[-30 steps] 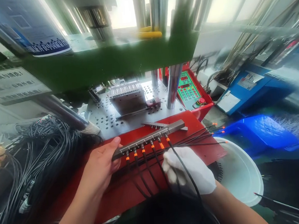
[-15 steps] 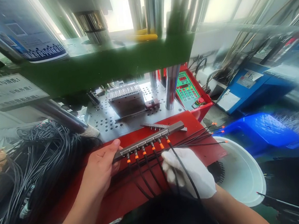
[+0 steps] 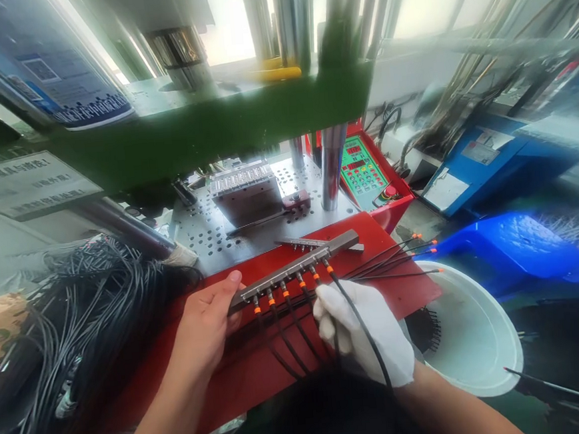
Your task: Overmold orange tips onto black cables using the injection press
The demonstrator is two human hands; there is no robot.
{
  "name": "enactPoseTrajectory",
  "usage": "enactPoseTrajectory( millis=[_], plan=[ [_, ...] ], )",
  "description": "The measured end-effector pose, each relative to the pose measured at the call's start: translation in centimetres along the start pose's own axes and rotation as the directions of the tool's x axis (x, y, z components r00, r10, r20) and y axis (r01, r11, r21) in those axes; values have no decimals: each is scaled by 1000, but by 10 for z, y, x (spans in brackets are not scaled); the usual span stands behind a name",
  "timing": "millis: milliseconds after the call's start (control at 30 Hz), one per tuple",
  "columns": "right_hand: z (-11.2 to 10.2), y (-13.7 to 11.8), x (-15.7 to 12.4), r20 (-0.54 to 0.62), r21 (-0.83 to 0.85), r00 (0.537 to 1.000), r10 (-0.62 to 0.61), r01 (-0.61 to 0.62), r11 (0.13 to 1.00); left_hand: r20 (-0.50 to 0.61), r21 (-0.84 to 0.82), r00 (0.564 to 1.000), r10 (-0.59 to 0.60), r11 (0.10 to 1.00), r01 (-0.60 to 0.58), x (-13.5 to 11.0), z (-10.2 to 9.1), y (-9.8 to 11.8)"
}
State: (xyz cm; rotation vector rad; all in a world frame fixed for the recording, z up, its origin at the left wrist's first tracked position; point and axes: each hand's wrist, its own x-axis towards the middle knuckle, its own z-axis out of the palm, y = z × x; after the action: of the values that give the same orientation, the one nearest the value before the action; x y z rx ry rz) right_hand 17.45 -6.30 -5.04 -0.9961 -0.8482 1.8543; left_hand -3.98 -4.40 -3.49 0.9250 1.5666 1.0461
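1. Metal bar (image 3: 293, 269): held slanting above the red tabletop (image 3: 378, 230), right end higher in view; six black cables (image 3: 294, 323) with orange bands (image 3: 302, 285) run down from its near edge.
2. Left hand (image 3: 208, 317): bare; thumb on top, other fingers beneath, pinching the bar's left end.
3. Right hand (image 3: 365, 325): white-gloved; fingers curled together, pinching the fifth cable from the left just below its band. Sixth cable crosses in front of the glove.
4. Second metal strip (image 3: 296, 243): lies on the tabletop behind the bar, partly covered by it in view.
5. Loose orange-tipped cables (image 3: 393, 257): extend past the tabletop's right edge, above a white tub (image 3: 501, 321).
6. Left: heap of black cables (image 3: 109, 285).
7. Behind: metal block (image 3: 251, 203) on a perforated plate (image 3: 203, 234); control panel (image 3: 365, 171) to its right.
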Motion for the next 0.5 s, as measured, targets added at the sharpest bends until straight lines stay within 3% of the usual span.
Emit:
enactPoseTrajectory(
  millis=[100, 133, 300, 400, 500],
  plan=[
    [-12, -2, -3, 153, -4, 988, 23, -22, 1000, 32, -40, 997, -74, 996, 75, 5, -5, -2],
    [-20, -3, -2, 155, -9, 988, 15, -13, 1000, 48, -51, 994, -100, 993, 103, 8, -7, -2],
    [-61, -24, 27, -86, -12, 986, -143, 142, 990, 66, -52, 992, -111, 992, 115, 27, -17, 1],
    [-59, -47, 58, -57, -252, 977, -208, 187, 949, 74, -22, 989, -124, 992, 126, 44, -24, 6],
    [-41, -63, 87, -36, -533, 975, -218, 166, 829, 77, -30, 986, -148, 988, 151, 62, -32, 13]
  ],
)
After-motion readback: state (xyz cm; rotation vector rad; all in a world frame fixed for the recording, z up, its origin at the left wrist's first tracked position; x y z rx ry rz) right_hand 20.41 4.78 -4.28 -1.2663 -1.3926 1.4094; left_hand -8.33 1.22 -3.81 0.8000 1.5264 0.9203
